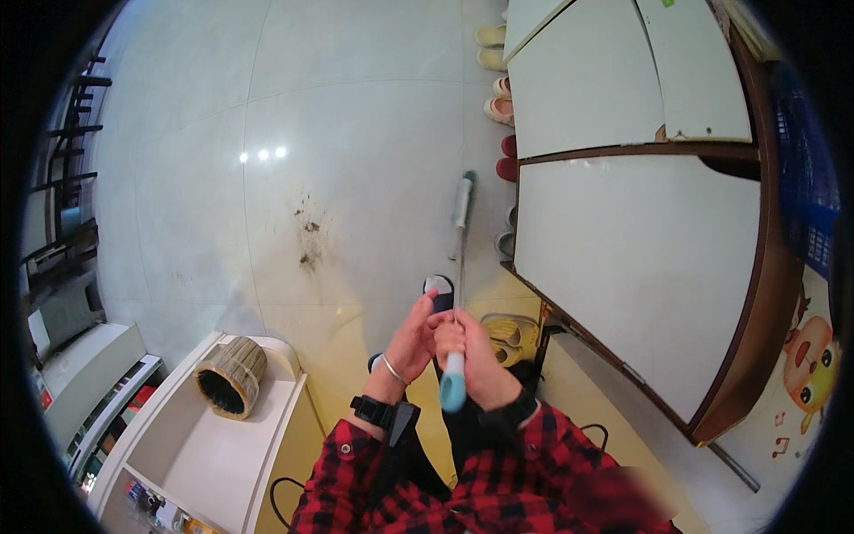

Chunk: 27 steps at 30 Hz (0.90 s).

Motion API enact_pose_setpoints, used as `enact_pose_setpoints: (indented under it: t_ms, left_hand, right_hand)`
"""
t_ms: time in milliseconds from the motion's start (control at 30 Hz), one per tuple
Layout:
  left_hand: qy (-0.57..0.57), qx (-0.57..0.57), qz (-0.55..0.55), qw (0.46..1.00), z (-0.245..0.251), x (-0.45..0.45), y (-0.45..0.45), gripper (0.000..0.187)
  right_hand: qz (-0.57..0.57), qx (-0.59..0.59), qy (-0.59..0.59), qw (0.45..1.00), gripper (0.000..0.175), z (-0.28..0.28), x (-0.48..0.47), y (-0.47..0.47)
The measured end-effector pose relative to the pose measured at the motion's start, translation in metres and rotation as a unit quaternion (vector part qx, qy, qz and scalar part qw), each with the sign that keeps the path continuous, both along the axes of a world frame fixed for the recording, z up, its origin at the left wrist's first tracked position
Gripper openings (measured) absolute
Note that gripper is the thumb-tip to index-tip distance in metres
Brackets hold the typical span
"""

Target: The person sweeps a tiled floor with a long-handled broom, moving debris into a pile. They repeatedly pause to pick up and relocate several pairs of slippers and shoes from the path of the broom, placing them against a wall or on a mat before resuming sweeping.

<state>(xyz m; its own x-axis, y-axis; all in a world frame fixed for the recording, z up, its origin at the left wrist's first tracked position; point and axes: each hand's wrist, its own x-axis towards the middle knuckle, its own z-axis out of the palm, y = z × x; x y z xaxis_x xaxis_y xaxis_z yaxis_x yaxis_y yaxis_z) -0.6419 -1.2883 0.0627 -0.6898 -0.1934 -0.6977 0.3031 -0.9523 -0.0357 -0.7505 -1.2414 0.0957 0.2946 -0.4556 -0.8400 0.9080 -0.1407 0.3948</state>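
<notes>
My right hand (475, 350) is wrapped around the upper part of a long-handled floor-cleaning tool, likely a broom or squeegee. Its handle (459, 267) is thin, with a white grip and a light-blue end cap (453, 392) pointing towards me. The narrow pale head (463, 200) with green ends is low over the floor, ahead of my right hand. My left hand (415, 337) is close beside the handle, fingers spread, its fingertips near my right hand. Left of the tool's head, dark dirt (309, 240) is scattered on the pale tiled floor (360, 153).
A white cabinet (634, 280) stands at the right, with several shoes (499, 110) along its base. Yellow slippers (508, 339) lie near my right foot. At the lower left, a wicker-like bin (230, 380) rests on a white shelf unit (200, 454). Black racks (73, 153) line the left edge.
</notes>
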Motion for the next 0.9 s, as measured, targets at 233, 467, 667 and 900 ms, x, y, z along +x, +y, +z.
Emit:
enact_pose_setpoints:
  t_ms: [233, 467, 667, 900]
  left_hand:
    - [-0.012, 0.024, -0.058, 0.998, 0.028, -0.048, 0.001, 0.046]
    - [0.014, 0.108, 0.016, 0.994, -0.044, -0.060, -0.031, 0.046]
    - [-0.081, 0.046, -0.035, 0.995, -0.016, -0.074, -0.034, 0.046]
    - [0.036, 0.203, -0.041, 0.978, -0.079, -0.105, -0.097, 0.044]
  right_hand:
    - [-0.025, 0.018, 0.043, 0.999, 0.024, 0.059, -0.015, -0.003]
    - [0.063, 0.028, 0.061, 0.996, 0.023, -0.018, -0.038, -0.048]
    - [0.174, -0.018, 0.184, 0.967, 0.027, 0.024, -0.044, -0.049]
    - [0.167, 0.024, 0.106, 0.980, 0.027, -0.034, -0.084, -0.120]
